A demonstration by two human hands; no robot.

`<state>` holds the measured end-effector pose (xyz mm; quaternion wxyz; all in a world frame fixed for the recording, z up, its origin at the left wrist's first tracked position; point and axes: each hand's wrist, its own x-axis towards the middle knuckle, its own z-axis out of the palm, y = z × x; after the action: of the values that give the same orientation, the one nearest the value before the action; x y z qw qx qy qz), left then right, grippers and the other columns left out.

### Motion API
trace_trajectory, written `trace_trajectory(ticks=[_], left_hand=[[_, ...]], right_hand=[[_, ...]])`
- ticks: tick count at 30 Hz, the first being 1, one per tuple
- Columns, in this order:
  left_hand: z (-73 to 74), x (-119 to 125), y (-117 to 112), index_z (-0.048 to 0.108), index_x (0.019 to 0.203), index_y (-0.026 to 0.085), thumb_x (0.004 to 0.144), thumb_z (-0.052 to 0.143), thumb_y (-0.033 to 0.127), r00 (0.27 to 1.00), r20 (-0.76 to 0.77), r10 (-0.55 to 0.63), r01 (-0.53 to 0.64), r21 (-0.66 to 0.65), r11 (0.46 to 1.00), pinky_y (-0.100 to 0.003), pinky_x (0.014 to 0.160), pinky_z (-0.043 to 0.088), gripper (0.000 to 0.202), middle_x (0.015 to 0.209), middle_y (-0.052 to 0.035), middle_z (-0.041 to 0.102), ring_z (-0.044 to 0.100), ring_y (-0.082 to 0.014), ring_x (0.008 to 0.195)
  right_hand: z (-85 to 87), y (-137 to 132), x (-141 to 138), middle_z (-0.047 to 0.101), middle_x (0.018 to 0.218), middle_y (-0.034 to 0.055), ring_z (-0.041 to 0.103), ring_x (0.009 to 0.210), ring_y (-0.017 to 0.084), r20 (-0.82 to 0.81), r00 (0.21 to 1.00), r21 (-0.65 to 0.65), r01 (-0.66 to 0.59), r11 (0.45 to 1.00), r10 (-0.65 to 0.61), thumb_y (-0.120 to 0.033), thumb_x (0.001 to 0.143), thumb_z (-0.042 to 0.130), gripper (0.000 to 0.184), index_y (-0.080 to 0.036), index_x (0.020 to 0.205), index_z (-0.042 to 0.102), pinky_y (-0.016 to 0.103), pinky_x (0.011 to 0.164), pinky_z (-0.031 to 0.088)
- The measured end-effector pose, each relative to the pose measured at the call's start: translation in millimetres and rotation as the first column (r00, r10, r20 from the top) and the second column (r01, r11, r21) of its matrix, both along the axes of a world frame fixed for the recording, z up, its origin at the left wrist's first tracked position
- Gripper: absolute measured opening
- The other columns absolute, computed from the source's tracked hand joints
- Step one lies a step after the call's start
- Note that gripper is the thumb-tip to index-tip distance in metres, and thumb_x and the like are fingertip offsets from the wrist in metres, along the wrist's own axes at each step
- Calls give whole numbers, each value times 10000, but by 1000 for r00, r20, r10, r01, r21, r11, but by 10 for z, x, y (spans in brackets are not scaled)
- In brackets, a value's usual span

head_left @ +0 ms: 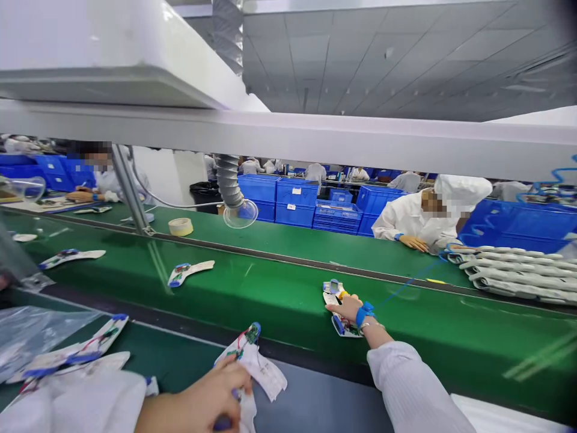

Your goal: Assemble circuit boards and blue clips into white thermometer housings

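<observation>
My left hand [210, 391] is at the near bench edge, its fingers curled around a white device housing [247, 412] partly hidden under them. Just beyond the fingers, an opened white housing [238, 347] shows a green circuit board, red wires and a blue end. Out over the green belt, my right hand [349, 308] closes on another white housing [332, 290], which has a round grey window and blue parts. A blue strap [364, 313] circles that wrist. Further opened housings [106, 340] with wires lie to the left of my left hand.
On the green conveyor belt [270, 300] lie more housings [192, 272]. A tape roll [180, 227] and stacked white pieces [518, 273] sit beyond. A co-worker [428, 210] leans in opposite. Overhead runs a white beam [315, 135]; an extraction hose [229, 180] hangs down. Clear plastic bag [40, 334] at left.
</observation>
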<state>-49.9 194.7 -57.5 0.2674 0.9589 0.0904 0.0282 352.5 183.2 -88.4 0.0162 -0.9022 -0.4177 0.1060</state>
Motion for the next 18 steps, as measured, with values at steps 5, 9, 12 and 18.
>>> trace_trajectory(ticks=[5, 9, 12, 18], left_hand=[[42, 134, -78, 426, 1315, 285, 701, 544, 616, 981, -179, 78, -46, 180, 983, -667, 992, 144, 707, 1469, -198, 247, 228, -441, 1319], [-82, 89, -27, 430, 1307, 317, 711, 528, 619, 967, -240, 86, -30, 228, 973, -684, 972, 120, 675, 1469, -153, 278, 314, -454, 1270], [-63, -165, 59, 474, 1268, 330, 696, 585, 565, 964, -247, 100, -51, 196, 979, -690, 966, 95, 628, 1453, -132, 326, 375, -433, 1234], [233, -666, 94, 598, 1145, 228, 651, 642, 540, 961, -161, 225, -217, 67, 974, -635, 1004, -81, 586, 1443, -151, 338, 155, -426, 1342]], right_hand=[[158, -130, -332, 557, 1148, 78, 575, 967, 201, -15, 999, -6, -45, 999, 45, -327, 876, 536, 323, -156, 1150, 521, 410, 812, 490], [330, -433, -566, 578, 1095, 68, 590, 916, 185, -80, 988, -12, -133, 991, 131, -321, 877, 536, 296, -150, 1119, 536, 383, 775, 504], [376, -802, -876, 597, 1017, 49, 595, 848, 166, -141, 960, 2, -243, 970, 241, -330, 877, 533, 263, -142, 1059, 557, 354, 734, 506], [456, -1524, -1662, 548, 1066, 72, 555, 767, 148, -177, 846, 124, -488, 864, 503, -202, 761, 613, 262, -134, 1007, 550, 330, 720, 456]])
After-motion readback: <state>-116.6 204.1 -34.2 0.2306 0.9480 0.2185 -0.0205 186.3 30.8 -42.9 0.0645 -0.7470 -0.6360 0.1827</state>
